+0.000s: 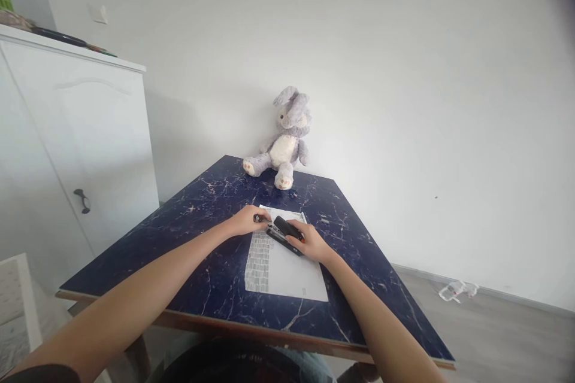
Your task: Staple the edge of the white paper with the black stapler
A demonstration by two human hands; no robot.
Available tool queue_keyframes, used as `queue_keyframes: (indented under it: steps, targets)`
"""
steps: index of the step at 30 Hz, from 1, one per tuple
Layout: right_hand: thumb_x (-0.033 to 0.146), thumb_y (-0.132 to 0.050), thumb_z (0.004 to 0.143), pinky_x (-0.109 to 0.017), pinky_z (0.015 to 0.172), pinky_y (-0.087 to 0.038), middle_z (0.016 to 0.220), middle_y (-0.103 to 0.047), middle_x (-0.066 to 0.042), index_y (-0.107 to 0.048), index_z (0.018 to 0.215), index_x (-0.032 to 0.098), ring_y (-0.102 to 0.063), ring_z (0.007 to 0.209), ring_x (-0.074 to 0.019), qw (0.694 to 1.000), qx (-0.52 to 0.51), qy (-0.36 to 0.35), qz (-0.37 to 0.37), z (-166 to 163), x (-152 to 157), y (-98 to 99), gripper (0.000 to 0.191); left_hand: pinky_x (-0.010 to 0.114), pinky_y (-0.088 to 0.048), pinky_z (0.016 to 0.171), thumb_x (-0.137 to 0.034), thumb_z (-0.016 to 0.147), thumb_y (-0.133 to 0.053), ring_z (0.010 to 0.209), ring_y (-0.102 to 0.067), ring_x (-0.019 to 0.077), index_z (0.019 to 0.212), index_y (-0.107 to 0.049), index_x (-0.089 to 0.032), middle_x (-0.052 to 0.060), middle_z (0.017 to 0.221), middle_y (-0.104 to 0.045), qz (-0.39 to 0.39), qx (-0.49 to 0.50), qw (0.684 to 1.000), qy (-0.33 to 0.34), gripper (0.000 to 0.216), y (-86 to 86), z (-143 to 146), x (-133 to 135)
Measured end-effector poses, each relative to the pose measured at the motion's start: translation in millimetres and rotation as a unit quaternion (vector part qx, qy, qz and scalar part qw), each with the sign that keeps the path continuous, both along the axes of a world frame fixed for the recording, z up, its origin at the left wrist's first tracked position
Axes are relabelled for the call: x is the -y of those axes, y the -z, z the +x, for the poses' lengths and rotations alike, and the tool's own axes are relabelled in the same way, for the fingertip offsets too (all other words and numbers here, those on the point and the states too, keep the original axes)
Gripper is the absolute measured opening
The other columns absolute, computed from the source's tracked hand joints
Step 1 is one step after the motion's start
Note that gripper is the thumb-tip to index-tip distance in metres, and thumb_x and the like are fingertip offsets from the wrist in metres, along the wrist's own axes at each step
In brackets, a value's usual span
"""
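Black stapler over printed paper, blue surface, right hand with fingers clasping stapler, left hand with fingers pinching small dark piece

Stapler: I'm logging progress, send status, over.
Right hand gripping black stapler, top raised. Left hand at its far end, grip unclear. Paper underneath; plush rabbit sits beyond, out of the way.
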State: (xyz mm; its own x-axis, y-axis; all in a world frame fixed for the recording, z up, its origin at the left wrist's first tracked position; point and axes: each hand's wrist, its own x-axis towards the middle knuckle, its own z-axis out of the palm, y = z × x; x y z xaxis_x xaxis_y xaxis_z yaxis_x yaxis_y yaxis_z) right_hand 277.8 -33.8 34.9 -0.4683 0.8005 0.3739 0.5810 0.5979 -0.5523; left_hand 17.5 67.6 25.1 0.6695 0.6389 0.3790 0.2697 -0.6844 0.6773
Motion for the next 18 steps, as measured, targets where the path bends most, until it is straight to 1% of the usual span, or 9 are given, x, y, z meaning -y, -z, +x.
queue_keyframes:
  steps: [4,9,13,18]
  targets:
    - [0.035,-0.059,0.094,-0.031,0.076,-0.05,0.11,-0.072,-0.007,-0.062,0.13,0.021,-0.065,0.088,-0.0215,1.0,0.0,0.003,0.0,-0.5,0.4,-0.7,0.038,0.027,-0.049,0.072,-0.035,0.079,-0.073,0.082,-0.07,0.0215,0.096,-0.08,-0.022,0.006,0.098,-0.079,0.003,-0.007,1.0,0.006,0.022,2.6,0.3,-2.9]
    - [0.037,-0.059,0.095,-0.032,0.08,-0.05,0.114,-0.071,-0.008,-0.061,0.131,0.022,-0.066,0.093,-0.0226,1.0,-0.003,-0.005,-0.001,-0.5,0.5,-1.5,0.039,0.026,-0.048,0.073,-0.031,0.082,-0.07,0.085,-0.071,0.0209,0.097,-0.08,-0.023,0.005,0.1,-0.079,0.013,-0.027,1.0,0.002,0.02,1.8,0.3,-2.5]
    - [0.036,-0.059,0.095,-0.032,0.079,-0.05,0.113,-0.072,-0.008,-0.061,0.132,0.021,-0.066,0.093,-0.0226,1.0,-0.007,-0.008,-0.004,-0.1,0.1,-1.7,0.04,0.025,-0.048,0.072,-0.028,0.082,-0.07,0.084,-0.071,0.0198,0.097,-0.08,-0.024,0.004,0.099,-0.079,0.019,-0.036,0.999,0.002,0.019,-0.2,0.0,-1.4]
    - [0.036,-0.06,0.095,-0.03,0.075,-0.05,0.112,-0.071,-0.007,-0.062,0.131,0.022,-0.065,0.089,-0.0211,1.0,-0.005,-0.006,-0.008,0.5,0.0,-1.2,0.039,0.026,-0.048,0.073,-0.032,0.082,-0.071,0.083,-0.071,0.0199,0.098,-0.08,-0.024,0.004,0.099,-0.079,0.017,-0.034,0.999,0.007,0.02,-0.2,-1.5,-2.1]
